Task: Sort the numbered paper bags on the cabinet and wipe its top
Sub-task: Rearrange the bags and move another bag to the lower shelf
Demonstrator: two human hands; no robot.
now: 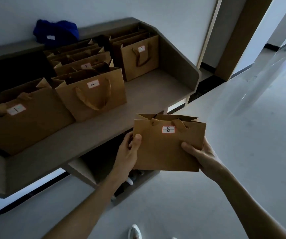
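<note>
I hold a small brown paper bag labelled 8 (166, 147) in front of the cabinet, off its front edge. My left hand (130, 149) grips its left side and my right hand (199, 154) grips its lower right corner. On the grey cabinet top (149, 90) stand more brown bags: bag 1 (23, 116) at the left, bag 4 (92, 94) beside it, bag 5 (140, 57) at the back right. Several others stand behind bag 4, their numbers mostly hidden.
A blue cloth (56, 31) lies on the raised ledge at the back left. The cabinet has a raised right side wall (178, 61). Shoes sit in the open shelf under the top (132, 180). A doorway opens at the right.
</note>
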